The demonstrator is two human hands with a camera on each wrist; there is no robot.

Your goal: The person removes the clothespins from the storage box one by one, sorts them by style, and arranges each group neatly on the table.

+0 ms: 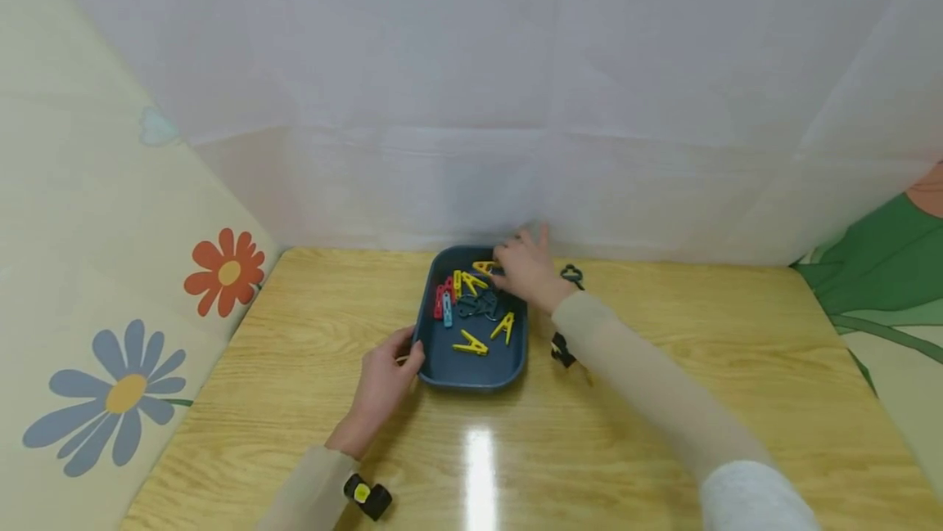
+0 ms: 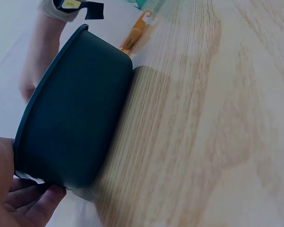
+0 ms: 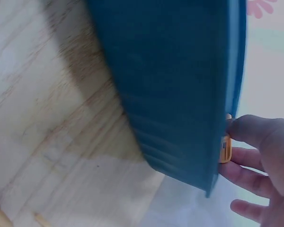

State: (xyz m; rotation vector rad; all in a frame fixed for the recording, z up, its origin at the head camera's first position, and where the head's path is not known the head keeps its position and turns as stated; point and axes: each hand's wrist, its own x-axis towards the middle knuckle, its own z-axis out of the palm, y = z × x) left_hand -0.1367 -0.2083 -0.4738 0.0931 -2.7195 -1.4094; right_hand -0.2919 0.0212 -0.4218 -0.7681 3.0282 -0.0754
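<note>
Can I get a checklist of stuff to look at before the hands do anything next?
1. Left hand on the tray: ok, it grips the left side.
2. Right hand holding the orange clip: ok, pinched at the rim.
3. Tray the right way up: ok, it looks flat on the table.
4. Nothing left outside the tray: not ok, a dark green piece lies to its right.
5. Nothing hidden under the right sleeve: cannot tell, it blocks the view.

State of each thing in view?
Tray: upright on table
Left hand: gripping tray's side
Right hand: pinching orange clip
Orange clip: pinched at tray's rim
Yellow clips: lying in tray
Red clips: lying in tray
Light-blue clip: lying in tray
Dark pieces: lying in tray
Outer dark piece: on table
Orange hooked piece: outside tray
</note>
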